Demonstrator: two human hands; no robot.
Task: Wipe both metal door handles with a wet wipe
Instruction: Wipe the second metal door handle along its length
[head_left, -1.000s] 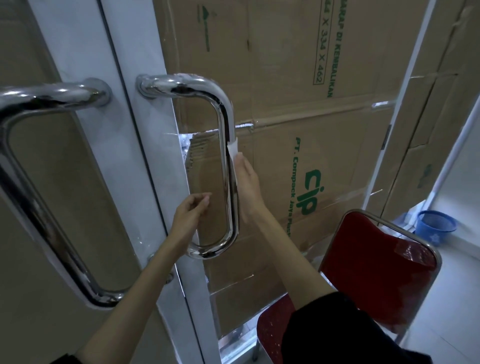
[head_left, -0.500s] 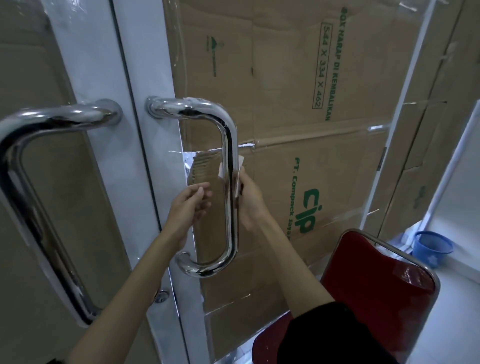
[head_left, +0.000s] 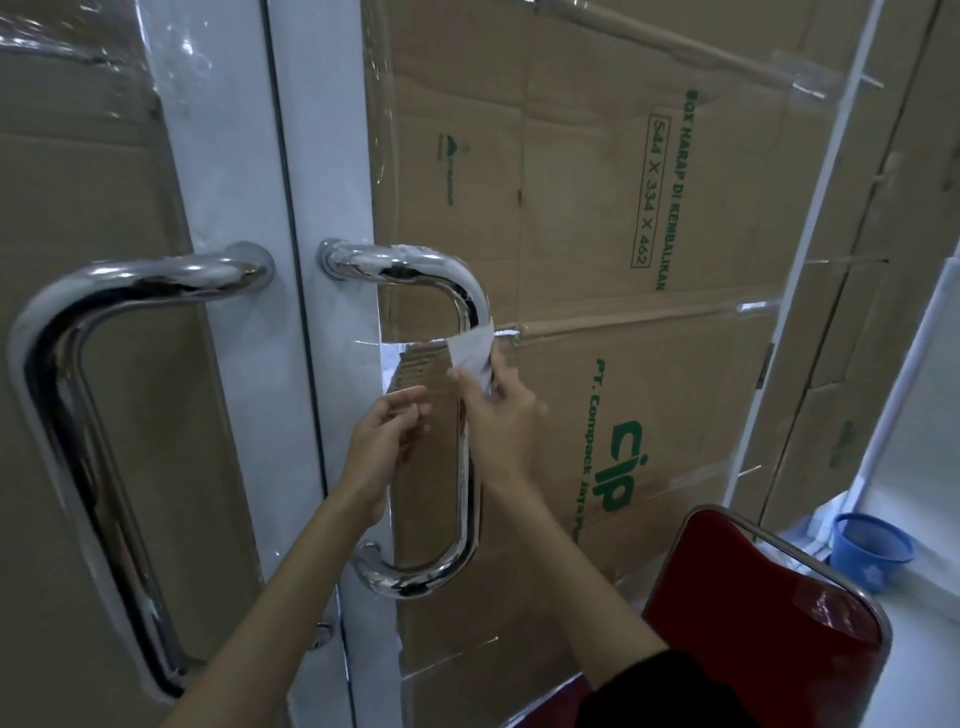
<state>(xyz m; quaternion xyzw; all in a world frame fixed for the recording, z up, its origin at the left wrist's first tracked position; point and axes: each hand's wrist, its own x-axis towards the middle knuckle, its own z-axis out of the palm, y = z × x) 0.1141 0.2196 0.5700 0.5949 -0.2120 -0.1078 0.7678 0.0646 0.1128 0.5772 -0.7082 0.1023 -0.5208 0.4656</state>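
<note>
The wet wipe (head_left: 475, 345) is pinched by the right hand (head_left: 501, 415) against the upper bar of the right door handle (head_left: 467, 415). The left hand (head_left: 387, 441) is held loosely curled, grasping nothing, just left of it. The left door handle (head_left: 57, 415) is untouched.

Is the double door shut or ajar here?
Shut: the two white door frames meet along one thin seam, with both handles level.

The pale floor (head_left: 924, 649) shows only in the lower right corner. A blue round plastic basket (head_left: 871, 548) stands on it by the wall, and a red padded chair with a chrome frame (head_left: 769, 618) stands nearer the doors.
</note>
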